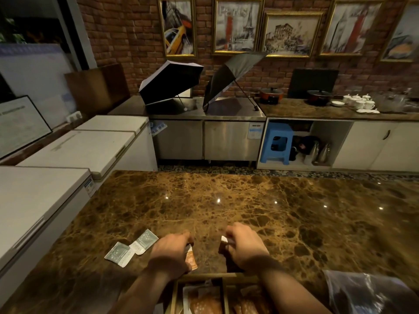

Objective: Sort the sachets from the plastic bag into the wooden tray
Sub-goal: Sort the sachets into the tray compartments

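Left hand: the bare left hand is curled palm-down over the brown veined marble worktop near its front edge, fingers pressed together around an orange-and-white paper sachet that sticks out under the palm.
Right hand: the bare right hand is curled beside it, apart from the left; its fingertips pinch a small white-edged sachet, most of it hidden by the fingers.
Wooden tray: the light wooden tray with dividers sits at the front edge of the worktop, under both forearms; its compartments hold orange-brown sachets.
Loose sachets: two grey-green and white flat sachets lie touching each other on the worktop, just left of the left hand, towards the left edge.
Plastic bag: the clear crumpled plastic bag lies at the front right corner of the worktop, right of the tray; what it holds cannot be told.
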